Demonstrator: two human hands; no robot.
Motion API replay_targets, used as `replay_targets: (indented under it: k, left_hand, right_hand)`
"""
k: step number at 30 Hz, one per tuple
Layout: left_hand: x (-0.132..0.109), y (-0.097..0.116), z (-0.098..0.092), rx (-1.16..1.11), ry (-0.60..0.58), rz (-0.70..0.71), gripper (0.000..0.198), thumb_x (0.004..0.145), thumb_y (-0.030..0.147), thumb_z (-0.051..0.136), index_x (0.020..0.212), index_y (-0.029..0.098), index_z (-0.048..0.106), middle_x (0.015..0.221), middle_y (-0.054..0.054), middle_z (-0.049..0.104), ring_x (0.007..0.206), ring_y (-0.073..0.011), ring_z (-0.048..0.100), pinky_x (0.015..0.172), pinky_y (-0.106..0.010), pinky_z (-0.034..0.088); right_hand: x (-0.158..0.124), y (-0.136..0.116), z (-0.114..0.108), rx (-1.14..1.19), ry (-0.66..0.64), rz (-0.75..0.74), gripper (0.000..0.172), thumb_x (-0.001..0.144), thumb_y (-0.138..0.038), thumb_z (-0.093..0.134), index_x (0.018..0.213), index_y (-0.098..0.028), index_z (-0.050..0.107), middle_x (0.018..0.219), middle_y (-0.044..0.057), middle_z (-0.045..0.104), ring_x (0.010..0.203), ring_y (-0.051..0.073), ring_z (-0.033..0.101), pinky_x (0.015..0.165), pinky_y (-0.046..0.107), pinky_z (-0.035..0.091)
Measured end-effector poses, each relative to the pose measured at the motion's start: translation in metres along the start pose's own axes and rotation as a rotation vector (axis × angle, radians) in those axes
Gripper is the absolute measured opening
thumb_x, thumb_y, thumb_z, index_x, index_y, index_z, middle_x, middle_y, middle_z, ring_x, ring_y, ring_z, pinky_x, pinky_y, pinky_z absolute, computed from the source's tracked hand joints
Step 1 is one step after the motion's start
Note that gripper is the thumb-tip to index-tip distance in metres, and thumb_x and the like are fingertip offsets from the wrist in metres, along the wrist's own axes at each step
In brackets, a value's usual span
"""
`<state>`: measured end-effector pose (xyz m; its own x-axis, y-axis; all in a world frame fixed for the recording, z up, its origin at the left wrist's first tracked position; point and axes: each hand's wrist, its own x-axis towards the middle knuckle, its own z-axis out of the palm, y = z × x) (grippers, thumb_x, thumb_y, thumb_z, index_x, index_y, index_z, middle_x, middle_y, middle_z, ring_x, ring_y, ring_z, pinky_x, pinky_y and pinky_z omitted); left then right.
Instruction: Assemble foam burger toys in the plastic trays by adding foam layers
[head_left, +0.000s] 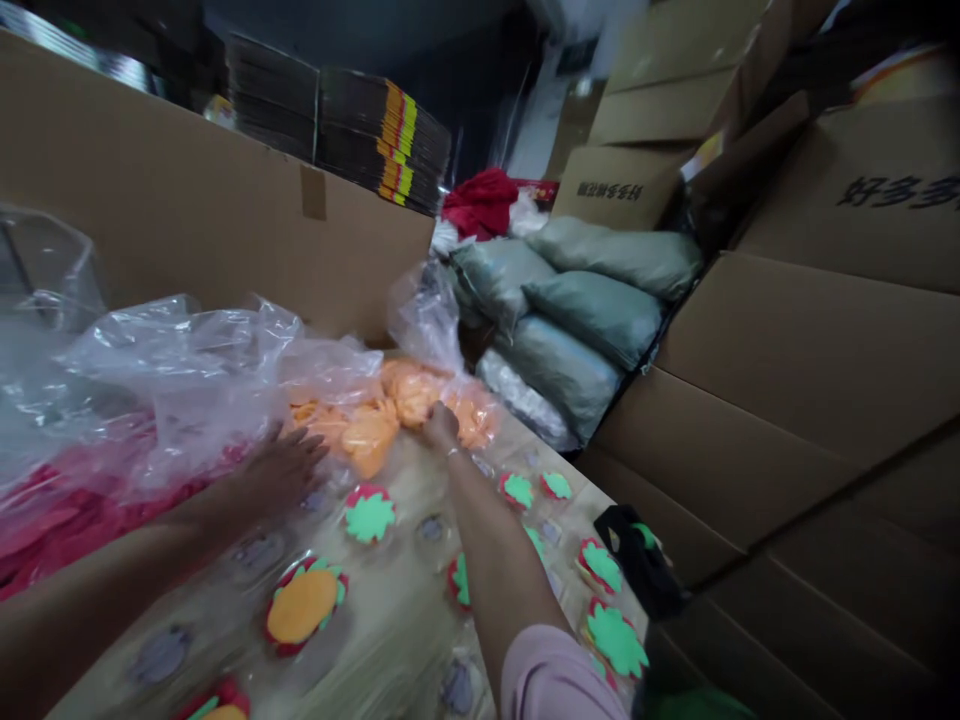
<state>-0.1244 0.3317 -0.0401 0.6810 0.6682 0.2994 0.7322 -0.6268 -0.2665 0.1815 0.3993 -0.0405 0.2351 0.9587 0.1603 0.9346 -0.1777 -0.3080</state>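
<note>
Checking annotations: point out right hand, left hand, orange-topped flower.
right hand [441, 425], head view, knuckles.
left hand [283, 468], head view, back of hand.
orange-topped flower [304, 605], head view, orange centre.

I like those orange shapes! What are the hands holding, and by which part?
The right hand is closed on the near edge of the orange pieces in the clear bag. The left hand lies flat on the plastic, holding nothing.
</note>
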Motion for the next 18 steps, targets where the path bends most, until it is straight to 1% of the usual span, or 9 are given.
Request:
replay_targets:
  k: [2, 5, 8, 10, 12, 14, 16, 18]
  left_hand:
    - [-0.001, 0.007, -0.011, -0.039, -0.003, -0.022, 0.038, 0.1, 0.033, 0.042, 0.117, 0.012, 0.069, 0.127, -0.015, 0.065, 0.118, -0.0354, 0.054, 0.106, -0.061, 0.027]
    - [-0.005, 0.026, -0.027, -0.102, 0.002, -0.021, 0.035, 0.099, 0.029, 0.041, 0.115, 0.015, 0.069, 0.126, -0.015, 0.065, 0.12, -0.0336, 0.053, 0.108, -0.06, 0.025]
    - [-0.011, 0.048, -0.034, -0.155, -0.05, 0.02, 0.024, 0.094, 0.024, 0.051, 0.098, 0.017, 0.073, 0.116, -0.013, 0.068, 0.12, -0.0336, 0.053, 0.109, -0.06, 0.023]
    - [-0.015, 0.061, -0.036, -0.186, -0.099, 0.051, 0.019, 0.09, 0.02, 0.055, 0.088, 0.019, 0.074, 0.108, -0.011, 0.07, 0.117, -0.034, 0.054, 0.106, -0.06, 0.026]
    - [-0.017, 0.073, -0.037, -0.206, -0.129, 0.079, 0.021, 0.089, 0.015, 0.054, 0.084, 0.02, 0.074, 0.102, -0.009, 0.071, 0.114, -0.033, 0.055, 0.104, -0.059, 0.03]
    - [-0.015, 0.081, -0.043, -0.216, -0.139, 0.102, 0.021, 0.09, 0.017, 0.054, 0.082, 0.022, 0.073, 0.096, -0.007, 0.071, 0.112, -0.0323, 0.056, 0.103, -0.058, 0.03]
    - [-0.011, 0.088, -0.056, -0.202, -0.175, 0.106, 0.019, 0.089, 0.021, 0.057, 0.077, 0.022, 0.072, 0.089, -0.007, 0.07, 0.107, -0.0337, 0.057, 0.099, -0.059, 0.032]
    - [-0.003, 0.095, -0.072, -0.162, -0.201, 0.054, 0.023, 0.09, 0.019, 0.052, 0.078, 0.018, 0.071, 0.088, -0.01, 0.07, 0.1, -0.0347, 0.058, 0.092, -0.059, 0.036]
  right_hand:
    - [-0.002, 0.001, 0.002, 0.032, -0.013, -0.001, 0.017, 0.085, -0.017, 0.058, 0.101, -0.018, 0.064, 0.098, 0.005, 0.069, 0.084, 0.016, 0.06, 0.065, 0.022, 0.036]
    - [-0.012, 0.003, 0.007, 0.077, -0.021, -0.01, 0.01, 0.087, -0.024, 0.06, 0.094, -0.019, 0.065, 0.093, 0.004, 0.068, 0.078, 0.015, 0.058, 0.062, 0.022, 0.032]
    - [-0.025, 0.006, 0.011, 0.124, -0.029, -0.022, 0.01, 0.088, -0.028, 0.061, 0.091, -0.019, 0.065, 0.086, 0.003, 0.067, 0.072, 0.014, 0.055, 0.06, 0.021, 0.029]
    - [-0.031, 0.007, 0.011, 0.159, -0.03, -0.037, 0.009, 0.088, -0.028, 0.061, 0.089, -0.019, 0.065, 0.082, 0.002, 0.066, 0.07, 0.013, 0.052, 0.059, 0.021, 0.028]
    - [-0.034, 0.008, 0.008, 0.195, -0.031, -0.055, 0.009, 0.087, -0.027, 0.062, 0.086, -0.019, 0.064, 0.078, 0.0, 0.064, 0.067, 0.012, 0.05, 0.059, 0.02, 0.028]
    - [-0.033, 0.008, 0.003, 0.233, -0.035, -0.075, 0.008, 0.085, -0.027, 0.064, 0.082, -0.019, 0.063, 0.075, -0.002, 0.062, 0.066, 0.011, 0.049, 0.059, 0.02, 0.029]
    - [-0.03, 0.008, -0.004, 0.278, -0.04, -0.085, 0.011, 0.082, -0.028, 0.067, 0.079, -0.019, 0.063, 0.073, -0.003, 0.062, 0.068, 0.011, 0.051, 0.059, 0.019, 0.031]
    - [-0.025, 0.007, -0.012, 0.327, -0.013, -0.056, 0.015, 0.084, -0.033, 0.065, 0.084, -0.019, 0.063, 0.079, -0.002, 0.063, 0.073, 0.011, 0.054, 0.063, 0.018, 0.036]
